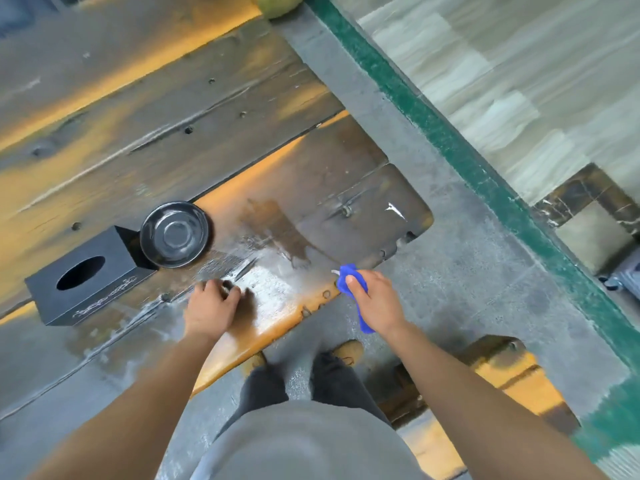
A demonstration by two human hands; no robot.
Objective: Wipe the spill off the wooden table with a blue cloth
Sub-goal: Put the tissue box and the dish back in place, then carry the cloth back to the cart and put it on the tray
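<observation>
1. My right hand [372, 301] holds the blue cloth [351, 284], fingers closed around it, just off the near edge of the wooden surface [145, 140].
2. My left hand [211, 306] rests on the surface, fingers curled, holding nothing.
3. The wet spill [273, 247] lies between my hands and the black bowl [175, 234].
4. The bowl looks empty; the black box [86, 280] touches it, its oval opening dark, contents unreadable.

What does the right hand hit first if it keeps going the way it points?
Probably the wet spill on the wooden table; the right hand, holding the blue cloth, points up-left over the table's edge. Height above the wood is unclear.
</observation>
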